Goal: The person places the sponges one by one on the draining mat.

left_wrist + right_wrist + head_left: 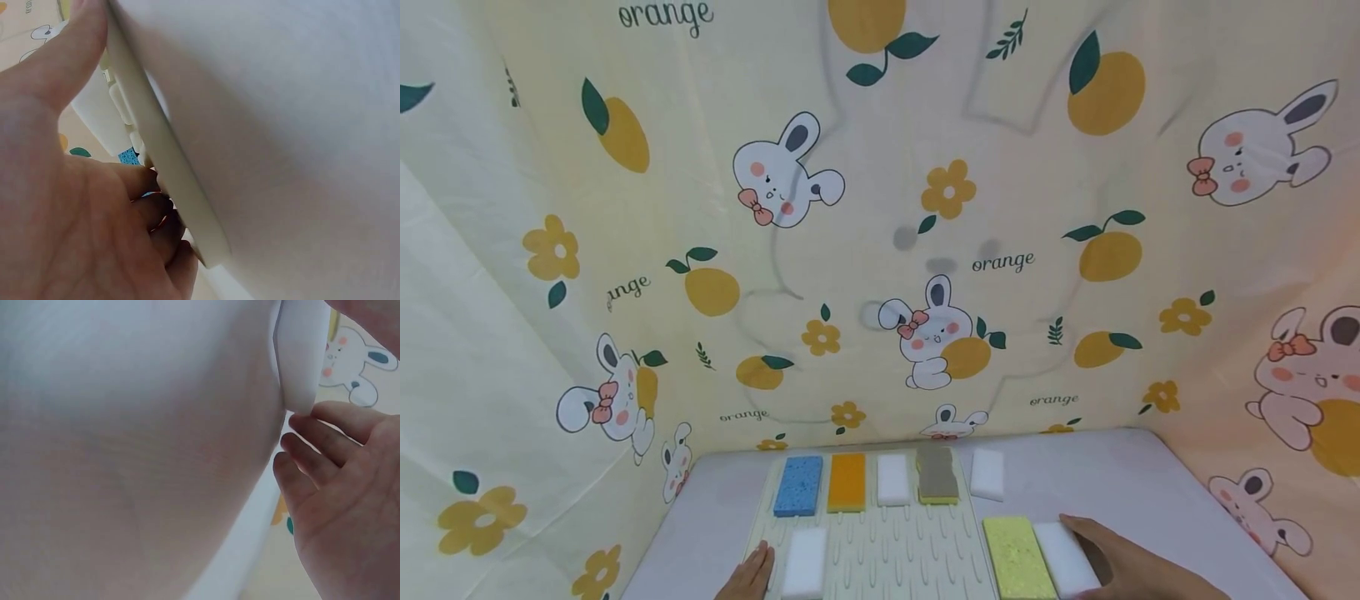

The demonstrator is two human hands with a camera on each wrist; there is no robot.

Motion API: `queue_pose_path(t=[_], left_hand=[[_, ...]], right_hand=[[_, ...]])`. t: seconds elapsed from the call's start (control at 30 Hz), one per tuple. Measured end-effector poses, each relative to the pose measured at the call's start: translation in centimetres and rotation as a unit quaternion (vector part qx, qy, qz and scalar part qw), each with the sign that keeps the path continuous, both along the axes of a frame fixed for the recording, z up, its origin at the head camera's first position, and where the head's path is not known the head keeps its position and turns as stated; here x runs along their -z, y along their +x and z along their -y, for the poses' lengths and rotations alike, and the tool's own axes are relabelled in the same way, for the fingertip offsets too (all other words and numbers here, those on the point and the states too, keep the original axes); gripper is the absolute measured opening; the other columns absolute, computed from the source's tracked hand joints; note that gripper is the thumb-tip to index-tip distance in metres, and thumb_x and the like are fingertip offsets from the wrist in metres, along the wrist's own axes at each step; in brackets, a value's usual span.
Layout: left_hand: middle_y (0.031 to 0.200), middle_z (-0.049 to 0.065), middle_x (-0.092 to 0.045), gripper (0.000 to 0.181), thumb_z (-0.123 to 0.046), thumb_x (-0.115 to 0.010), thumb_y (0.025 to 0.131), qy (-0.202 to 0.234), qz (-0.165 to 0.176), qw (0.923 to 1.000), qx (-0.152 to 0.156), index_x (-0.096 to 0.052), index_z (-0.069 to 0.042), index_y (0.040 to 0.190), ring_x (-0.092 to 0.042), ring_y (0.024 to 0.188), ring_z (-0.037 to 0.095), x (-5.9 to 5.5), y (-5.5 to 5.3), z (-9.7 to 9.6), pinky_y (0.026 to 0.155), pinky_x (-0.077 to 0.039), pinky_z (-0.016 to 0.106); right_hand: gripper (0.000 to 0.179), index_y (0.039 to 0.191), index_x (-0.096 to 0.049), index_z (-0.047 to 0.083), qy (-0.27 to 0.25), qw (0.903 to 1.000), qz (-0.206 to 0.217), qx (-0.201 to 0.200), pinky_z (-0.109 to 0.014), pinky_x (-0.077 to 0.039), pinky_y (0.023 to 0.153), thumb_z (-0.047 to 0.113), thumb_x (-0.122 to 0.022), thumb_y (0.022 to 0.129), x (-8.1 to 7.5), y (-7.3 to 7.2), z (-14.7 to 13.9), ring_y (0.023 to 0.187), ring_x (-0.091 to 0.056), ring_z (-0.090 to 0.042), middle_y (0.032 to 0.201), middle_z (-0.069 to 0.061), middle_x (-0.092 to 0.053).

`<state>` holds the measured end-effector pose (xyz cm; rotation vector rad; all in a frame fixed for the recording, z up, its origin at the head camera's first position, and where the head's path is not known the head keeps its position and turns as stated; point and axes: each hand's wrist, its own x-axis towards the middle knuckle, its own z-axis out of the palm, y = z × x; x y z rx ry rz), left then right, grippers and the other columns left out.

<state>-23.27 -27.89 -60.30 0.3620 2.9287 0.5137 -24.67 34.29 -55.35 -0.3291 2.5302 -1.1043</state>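
At the right, my right hand holds a white sponge block by its two ends, fingers at the far end and thumb at the near end. The block lies beside a yellow-green sponge, close against its right side. In the right wrist view, fingertips of the right hand touch the end of the white block. My left hand rests on the left edge of a pale ridged mat, next to another white block. The left wrist view shows its fingers against the mat's edge.
Along the mat's back lie a blue sponge, an orange sponge, a white block and a grey-topped yellow sponge. One more white block sits right of them on the pale table. Printed cloth surrounds the table.
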Motion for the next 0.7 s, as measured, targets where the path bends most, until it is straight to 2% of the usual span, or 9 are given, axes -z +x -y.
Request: queue_pose_path(t=[0.3, 0.57, 0.7], left_hand=[[0.164, 0.033, -0.039, 0.112, -0.071, -0.068, 0.092, 0.004, -0.013, 0.9999, 0.01, -0.041, 0.018, 0.154, -0.04, 0.149, 0.055, 0.15, 0.08, 0.17, 0.115, -0.037, 0.071], [0.165, 0.034, -0.037, 0.113, -0.071, -0.069, 0.092, 0.003, -0.005, 0.9998, 0.017, -0.039, 0.019, 0.155, -0.039, 0.149, 0.056, 0.02, 0.12, 0.21, 0.116, -0.035, 0.072], [0.165, 0.034, -0.036, 0.113, -0.07, -0.07, 0.092, -0.002, -0.005, 0.9997, 0.022, -0.038, 0.019, 0.155, -0.038, 0.149, 0.056, -0.02, -0.02, 0.26, 0.116, -0.035, 0.072]], right_hand=[[0.109, 0.163, -0.039, 0.001, 0.025, 0.9993, 0.002, 0.027, -0.082, -0.03, 0.11, 0.039, -0.097, 0.08, 0.43, -0.34, -0.02, 0.144, -0.036, -0.064, 0.16, -0.037, -0.039], [0.111, 0.164, -0.039, 0.002, 0.019, 0.9993, 0.002, 0.032, -0.083, -0.027, 0.111, 0.043, -0.097, 0.079, 0.12, -0.37, -0.08, 0.147, -0.031, -0.066, 0.162, -0.036, -0.037], [0.112, 0.166, -0.036, 0.003, 0.032, 0.9989, -0.03, 0.017, -0.084, -0.027, 0.111, 0.045, -0.095, 0.08, -0.24, -0.43, -0.46, 0.149, -0.027, -0.067, 0.165, -0.034, -0.034]])
